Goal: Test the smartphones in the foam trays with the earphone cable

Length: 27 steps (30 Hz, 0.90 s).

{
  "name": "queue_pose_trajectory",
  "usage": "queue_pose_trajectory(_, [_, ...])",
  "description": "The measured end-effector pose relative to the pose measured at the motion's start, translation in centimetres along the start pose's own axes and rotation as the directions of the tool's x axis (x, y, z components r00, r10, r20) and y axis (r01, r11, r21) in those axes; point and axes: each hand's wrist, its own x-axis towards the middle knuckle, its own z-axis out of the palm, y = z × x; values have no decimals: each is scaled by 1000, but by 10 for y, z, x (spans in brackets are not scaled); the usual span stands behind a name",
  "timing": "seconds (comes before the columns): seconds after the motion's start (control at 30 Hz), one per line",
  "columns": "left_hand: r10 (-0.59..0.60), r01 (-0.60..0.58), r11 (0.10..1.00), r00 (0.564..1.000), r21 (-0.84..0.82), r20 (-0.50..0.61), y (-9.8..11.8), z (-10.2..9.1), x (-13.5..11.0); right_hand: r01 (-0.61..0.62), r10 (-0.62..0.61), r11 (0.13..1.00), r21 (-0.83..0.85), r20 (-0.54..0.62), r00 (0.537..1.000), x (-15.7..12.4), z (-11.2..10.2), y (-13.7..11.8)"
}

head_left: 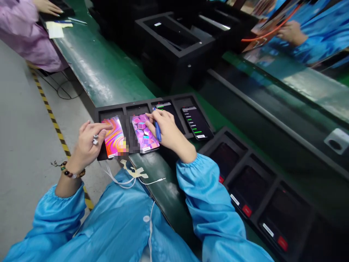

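My left hand [88,143], with silver rings and a beaded bracelet, stretches its index finger over a phone [114,140] showing an orange and purple swirl. Nothing is held in that hand. A blue pen [157,127] is gripped in my right hand [166,129], whose fingertips are at the top edge of another phone [145,136] with pink cubes on its screen. Both phones lie at the near side of a black compartment tray [110,111]. Farther right in the tray are a dark phone [196,123] with green bars and a similar phone [165,105] partly behind my right hand.
A second black tray [252,154] with several dark phones stands to the right. Black boxes [188,54] are stacked behind. A white cable [154,181] and tape pieces [136,171] lie at the green bench's [95,69] edge. Other people's hands [47,8] are at work farther off.
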Motion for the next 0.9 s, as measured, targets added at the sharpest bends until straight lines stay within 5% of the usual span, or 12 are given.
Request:
queue_pose_trajectory(0.2, [57,-50,998,987,-46,151,-8,-3,-15,94,-106,988,121,99,989,-25,-17,2])
queue_pose_trajectory(0.43, [29,-30,999,999,29,16,-11,2,-7,-46,44,996,75,35,998,-13,0,15])
queue_pose_trajectory(0.73, [38,-38,999,996,-2,83,-13,-1,-13,10,-27,992,127,133,991,-21,-9,9])
queue_pose_trajectory(0.9, [16,-19,997,999,69,34,-13,-3,-10,-45,43,998,51,35,998,-16,-4,14])
